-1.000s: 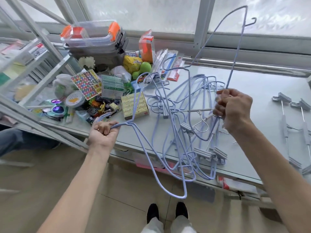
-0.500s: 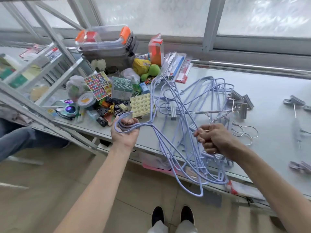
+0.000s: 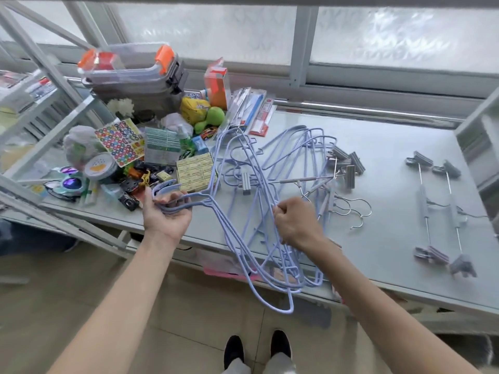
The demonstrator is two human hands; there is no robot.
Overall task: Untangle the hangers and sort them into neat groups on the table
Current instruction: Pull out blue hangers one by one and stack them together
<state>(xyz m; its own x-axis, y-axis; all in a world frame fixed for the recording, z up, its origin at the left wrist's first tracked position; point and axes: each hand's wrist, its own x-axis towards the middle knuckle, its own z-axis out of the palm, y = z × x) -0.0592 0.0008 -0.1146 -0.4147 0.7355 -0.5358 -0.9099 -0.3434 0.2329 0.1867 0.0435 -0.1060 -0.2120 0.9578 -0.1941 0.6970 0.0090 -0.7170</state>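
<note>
Tangled lilac wire hangers (image 3: 259,211), overhanging table (image 3: 378,238) edge

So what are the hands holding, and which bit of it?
Both hold the tangle of blue hangers. The left hand cradles the bunched hook ends in its half-open palm; the right hand is closed on wires in the tangle's middle.

place: home-like utility/storage rm, can't tell for sure | cues: grey table (image 3: 391,147) by frosted window (image 3: 216,31) | metal rack (image 3: 54,109) at left | clutter: plastic bins (image 3: 129,71), sticker sheet (image 3: 120,141), toy car (image 3: 209,132), green plush (image 3: 213,117) | tile floor (image 3: 189,319)
</note>
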